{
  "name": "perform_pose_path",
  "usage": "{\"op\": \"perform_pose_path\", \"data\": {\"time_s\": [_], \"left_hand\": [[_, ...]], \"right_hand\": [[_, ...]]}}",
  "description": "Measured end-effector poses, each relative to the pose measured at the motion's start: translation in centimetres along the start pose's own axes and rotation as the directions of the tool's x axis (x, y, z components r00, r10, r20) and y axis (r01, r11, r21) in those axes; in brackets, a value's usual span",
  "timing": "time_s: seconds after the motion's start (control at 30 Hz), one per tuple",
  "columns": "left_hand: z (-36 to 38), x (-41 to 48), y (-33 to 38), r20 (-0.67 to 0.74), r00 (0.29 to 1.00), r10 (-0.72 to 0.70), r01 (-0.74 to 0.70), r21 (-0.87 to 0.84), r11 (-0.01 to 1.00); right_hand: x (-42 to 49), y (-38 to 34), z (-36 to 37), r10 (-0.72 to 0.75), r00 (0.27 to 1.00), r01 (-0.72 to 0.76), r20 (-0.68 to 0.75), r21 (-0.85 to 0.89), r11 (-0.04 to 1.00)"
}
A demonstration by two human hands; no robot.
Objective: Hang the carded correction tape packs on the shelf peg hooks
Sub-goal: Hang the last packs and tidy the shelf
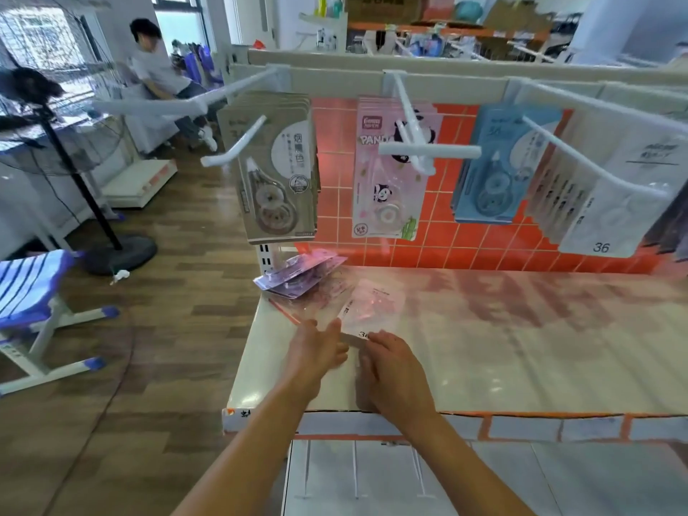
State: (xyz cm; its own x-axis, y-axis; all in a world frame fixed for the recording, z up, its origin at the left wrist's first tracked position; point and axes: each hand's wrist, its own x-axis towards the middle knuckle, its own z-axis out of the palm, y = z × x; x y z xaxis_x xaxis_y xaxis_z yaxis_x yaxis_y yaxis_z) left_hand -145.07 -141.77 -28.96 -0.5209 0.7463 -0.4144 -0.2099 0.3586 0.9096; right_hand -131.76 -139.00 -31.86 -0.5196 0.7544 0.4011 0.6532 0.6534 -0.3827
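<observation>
Hanging sets, four: grey packs (275, 169), pink packs (391, 180), blue packs (499, 173), white packs (610, 202).
Loose white pack (366, 307), one: flat on shelf (521, 348), long axis front-to-back, "36" end nearest the hands.
Purple packs (298, 279): small pile, rear left, number unclear.
Left hand (320, 351): fingers straight, on clear bag (316, 307).
Right hand (394, 370): fingers bent at the pack's edge; grip unclear.

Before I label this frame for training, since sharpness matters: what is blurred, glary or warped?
Head view: the left hand, right hand and the clear pack they touch are motion-blurred; the shelf top mirrors the orange tiles; the wide lens bends the peg hooks.
</observation>
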Motion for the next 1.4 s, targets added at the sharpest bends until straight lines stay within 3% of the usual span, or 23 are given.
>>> {"op": "perform_pose_path", "data": {"time_s": [0.1,0.2,0.3,0.53,0.73,0.87,1.2,1.4], "left_hand": [[1.2,-1.0,0.7,0.08,0.993,-0.089,0.094,-0.064,0.993],[2.3,-2.1,1.5,0.161,0.971,-0.176,0.216,-0.277,0.936],[3.2,-2.5,1.9,0.187,0.963,-0.196,0.252,-0.351,0.902],[6.5,-4.6,1.8,0.304,0.944,-0.125,0.177,-0.151,0.972],[10.3,-6.4,2.0,0.396,0.917,-0.048,0.042,0.024,0.999],[11.9,-7.2,2.4,0.45,0.893,0.024,-0.069,0.084,0.994],[16.5,-9.7,4.7,0.529,0.79,0.31,-0.416,0.092,0.905],[19.4,-11.9,6.3,0.54,0.714,0.446,-0.562,0.063,0.825]], "right_hand": [[-1.1,0.2,-1.9,-0.02,0.998,0.024,-0.062,0.074,0.997],[-1.7,0.9,-3.7,0.003,0.994,0.013,-0.105,0.153,0.988],[-1.9,2.1,-5.3,0.027,0.991,0.012,-0.134,0.283,0.959],[-0.1,6.9,-9.7,0.37,0.927,-0.286,-0.054,0.534,0.795],[1.8,9.5,-13.2,0.505,0.863,-0.371,0.009,0.691,0.621],[2.5,10.3,-15.8,0.534,0.841,-0.31,-0.088,0.73,0.609],[2.6,11.8,-23.2,0.449,0.842,-0.037,-0.299,0.799,0.601],[1.6,12.7,-27.2,0.424,0.839,0.09,-0.34,0.856,0.508]]}}
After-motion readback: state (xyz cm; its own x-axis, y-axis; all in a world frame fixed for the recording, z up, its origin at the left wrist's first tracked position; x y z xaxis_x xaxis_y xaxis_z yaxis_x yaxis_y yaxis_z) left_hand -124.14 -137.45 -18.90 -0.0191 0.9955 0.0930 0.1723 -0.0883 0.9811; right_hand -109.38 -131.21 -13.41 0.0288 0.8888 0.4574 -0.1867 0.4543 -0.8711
